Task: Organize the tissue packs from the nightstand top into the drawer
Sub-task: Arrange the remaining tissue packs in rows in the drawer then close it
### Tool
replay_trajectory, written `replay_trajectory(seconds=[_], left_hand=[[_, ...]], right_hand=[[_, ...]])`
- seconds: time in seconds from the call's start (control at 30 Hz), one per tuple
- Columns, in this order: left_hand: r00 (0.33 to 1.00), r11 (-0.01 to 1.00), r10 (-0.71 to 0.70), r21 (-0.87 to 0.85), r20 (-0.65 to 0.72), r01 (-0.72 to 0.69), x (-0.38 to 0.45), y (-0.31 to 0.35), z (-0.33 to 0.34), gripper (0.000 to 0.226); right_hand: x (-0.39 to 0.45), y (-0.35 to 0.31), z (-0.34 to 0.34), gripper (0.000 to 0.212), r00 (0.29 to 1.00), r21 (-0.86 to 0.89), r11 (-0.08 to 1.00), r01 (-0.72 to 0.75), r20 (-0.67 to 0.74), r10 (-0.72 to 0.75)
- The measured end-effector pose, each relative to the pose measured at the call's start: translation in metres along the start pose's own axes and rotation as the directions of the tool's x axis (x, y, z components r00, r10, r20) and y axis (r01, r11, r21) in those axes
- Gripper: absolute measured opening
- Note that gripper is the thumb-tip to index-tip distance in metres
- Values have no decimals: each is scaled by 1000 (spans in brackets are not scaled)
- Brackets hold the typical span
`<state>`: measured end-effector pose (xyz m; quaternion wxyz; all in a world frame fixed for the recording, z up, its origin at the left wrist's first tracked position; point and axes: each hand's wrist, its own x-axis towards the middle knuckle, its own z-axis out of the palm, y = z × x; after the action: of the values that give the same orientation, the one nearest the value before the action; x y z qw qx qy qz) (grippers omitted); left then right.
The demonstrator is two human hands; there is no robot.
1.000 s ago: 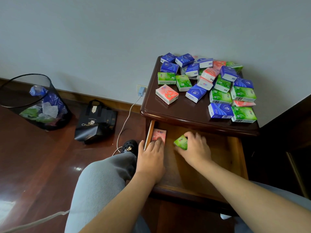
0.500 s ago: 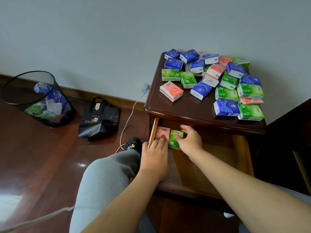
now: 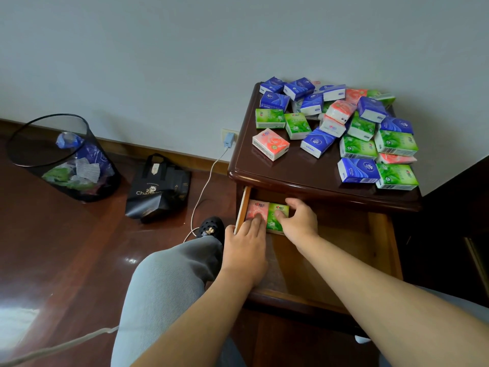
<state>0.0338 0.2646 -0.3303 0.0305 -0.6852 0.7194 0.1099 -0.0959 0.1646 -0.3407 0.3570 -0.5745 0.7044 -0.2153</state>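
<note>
Right now my left hand (image 3: 244, 250) presses flat fingers on the pink pack (image 3: 256, 211) in the drawer (image 3: 381, 250)'s back left corner, while my right hand (image 3: 297, 221) grips the green pack (image 3: 275, 221) touching it. Dozens remain on the nightstand top (image 3: 296, 170); releasing carelessly could skew these 2.

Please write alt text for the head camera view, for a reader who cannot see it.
Two hands place a pink pack and a green pack side by side in the nightstand's open drawer; the left hand presses the pink, the right hand holds the green. Many packs remain on top.
</note>
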Motion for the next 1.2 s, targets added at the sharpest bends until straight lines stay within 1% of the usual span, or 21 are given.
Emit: replay_trajectory(seconds=[0.07,0.1,0.17,0.2,0.27,0.33,0.37,0.43,0.47,0.5,0.57,0.63,0.7,0.77,0.83,0.9,0.97,1.03,1.1,1.13,1.2], left_hand=[[1000,1000,3,2,-1,-3,1,0,0,84],[1000,1000,6,4,-5,-6,0,0,0,84],[1000,1000,9,-7,-29,-9,-1,0,-1,85],[999,1000,8,-25,-51,-10,-1,0,-3,85],[993,998,27,-48,-117,-33,-3,1,-8,78],[975,995,88,-25,-205,-95,-4,5,-17,66],[960,992,120,-13,-252,-128,-3,8,-22,61],[933,986,156,-5,-325,-166,5,17,-37,56],[926,984,166,-11,-339,-180,10,23,-46,56],[921,980,178,-23,-346,-198,16,30,-56,57],[915,969,216,-39,-341,-243,29,47,-75,58],[908,958,263,-22,-325,-286,42,66,-93,60],[907,954,285,-2,-309,-300,54,85,-107,62],[917,957,281,7,-285,-291,66,101,-117,65],[930,961,274,26,-243,-276,77,114,-121,68],[944,963,268,44,-192,-265,89,125,-122,72],[954,966,258,64,-151,-251,101,133,-123,75],[964,969,242,77,-111,-235,112,140,-123,75],[974,974,217,79,-72,-211,121,145,-122,73],[977,977,204,75,-67,-199,124,146,-120,72],[975,981,190,50,-117,-186,128,148,-117,69]], right_hand=[[-2,1,-6,55,1000,1,1000,-28,-13,28],[-5,1,-10,52,998,-12,999,-44,-37,44],[-15,2,-22,36,994,-61,997,-51,-100,44],[-22,3,-30,30,993,-105,994,-20,-117,7],[-32,4,-51,26,974,-232,963,139,-142,-175],[-33,0,-79,21,887,-345,886,311,-228,-401],[-30,-4,-96,20,835,-378,856,353,-285,-470],[-17,-12,-132,20,765,-415,839,352,-389,-513],[-10,-13,-151,26,761,-452,838,306,-413,-501],[-4,-11,-167,36,788,-506,832,228,-406,-463],[2,-1,-192,59,886,-606,793,65,-331,-326],[0,15,-204,70,945,-645,764,16,-240,-223],[-2,33,-207,69,962,-590,806,35,-199,-188],[-3,45,-208,61,950,-485,873,54,-245,-196],[-2,51,-209,52,932,-419,905,67,-297,-207],[-1,55,-210,49,918,-361,928,90,-331,-218],[0,59,-211,57,916,-254,961,108,-351,-195],[-2,65,-212,73,925,-121,985,124,-346,-159],[-7,75,-217,86,925,-90,981,172,-326,-192],[-8,81,-221,90,927,-88,976,200,-305,-217],[-12,90,-231,94,941,-16,971,239,-242,-236]])
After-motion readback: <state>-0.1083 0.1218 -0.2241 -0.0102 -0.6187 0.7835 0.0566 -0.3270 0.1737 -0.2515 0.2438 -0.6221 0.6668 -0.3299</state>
